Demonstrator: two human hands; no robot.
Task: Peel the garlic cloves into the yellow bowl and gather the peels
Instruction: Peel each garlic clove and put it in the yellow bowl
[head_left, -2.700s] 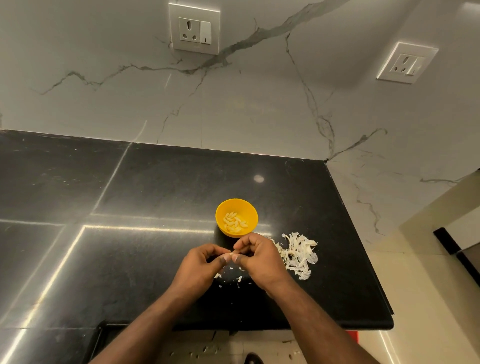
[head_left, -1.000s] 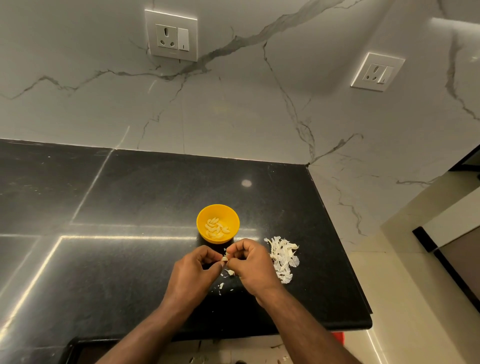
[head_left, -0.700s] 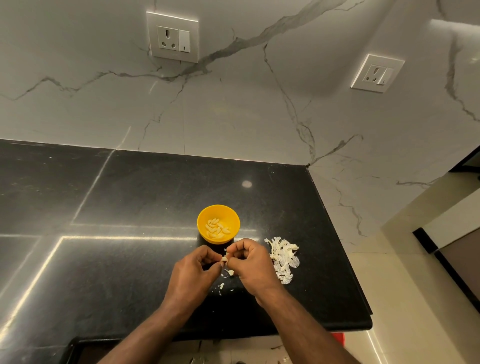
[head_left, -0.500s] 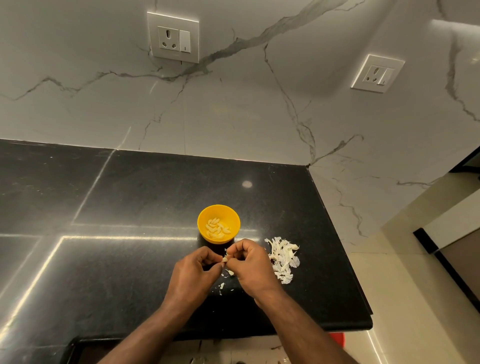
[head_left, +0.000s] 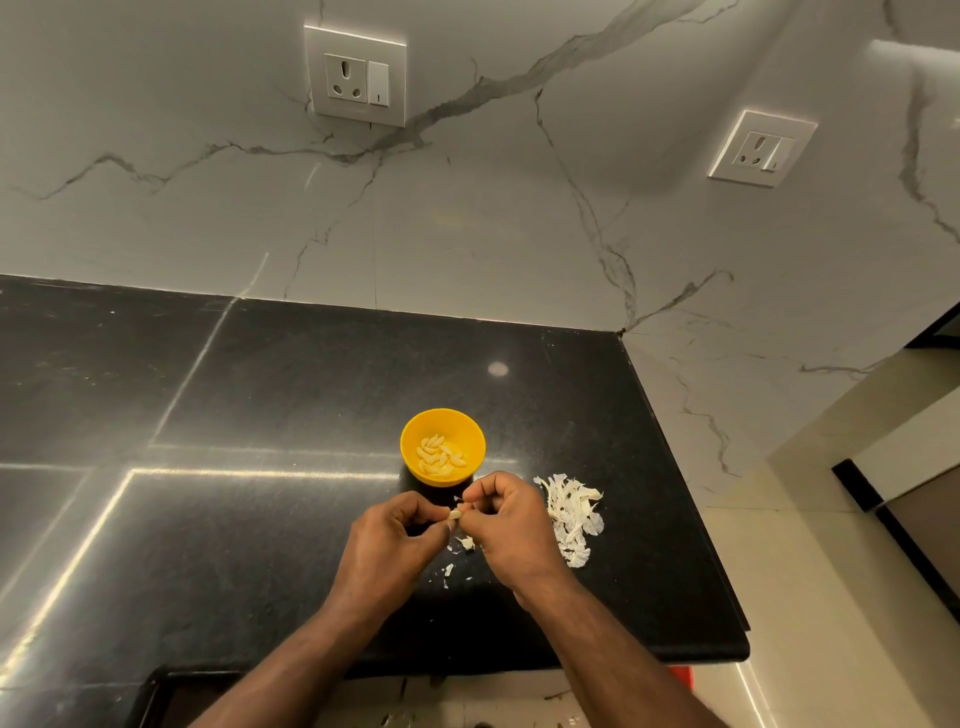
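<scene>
Gleaming black counter, marble wall

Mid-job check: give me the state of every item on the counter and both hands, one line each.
yellow bowl: upright, holds peeled cloves.
peeled cloves: loose in the bowl.
garlic clove: pinched between both hands, above the counter.
peel pile: heaped right of the hands.
peel scraps: scattered under the hands.
left hand: pinches the clove.
right hand: pinches the clove.
</scene>
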